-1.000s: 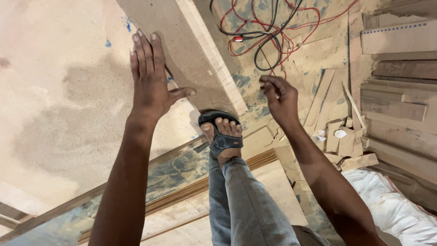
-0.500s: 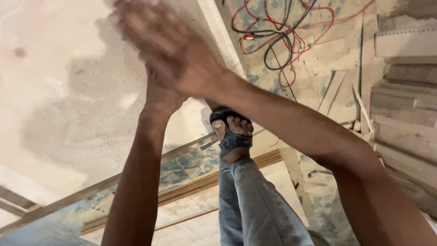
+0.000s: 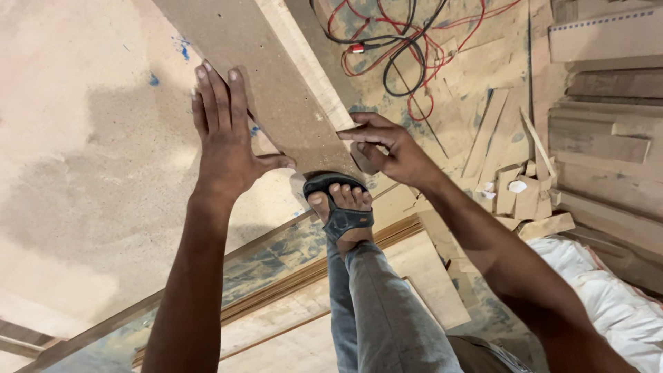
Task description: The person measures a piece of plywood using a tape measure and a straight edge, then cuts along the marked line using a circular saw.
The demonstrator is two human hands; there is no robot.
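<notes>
A long narrow brown board (image 3: 276, 90) lies slanted across a large pale dusty sheet (image 3: 83, 173). My left hand (image 3: 224, 138) rests flat on the sheet with fingers together, pressed against the board's left edge. My right hand (image 3: 387, 148) grips the board's near right corner with curled fingers. My foot in a dark sandal (image 3: 338, 204) sits just below the board's near end.
Red and black cables (image 3: 407, 48) lie tangled on the floor beyond the board. Stacked wooden planks (image 3: 608, 117) stand at the right, small wood offcuts (image 3: 518, 193) beside them. A white sack (image 3: 608, 297) lies at lower right. Thin wooden strips (image 3: 276, 283) run below the sheet.
My right hand swept across over the left hand, then came back to the board's near right corner. The left hand stays flat against the board's left edge.
</notes>
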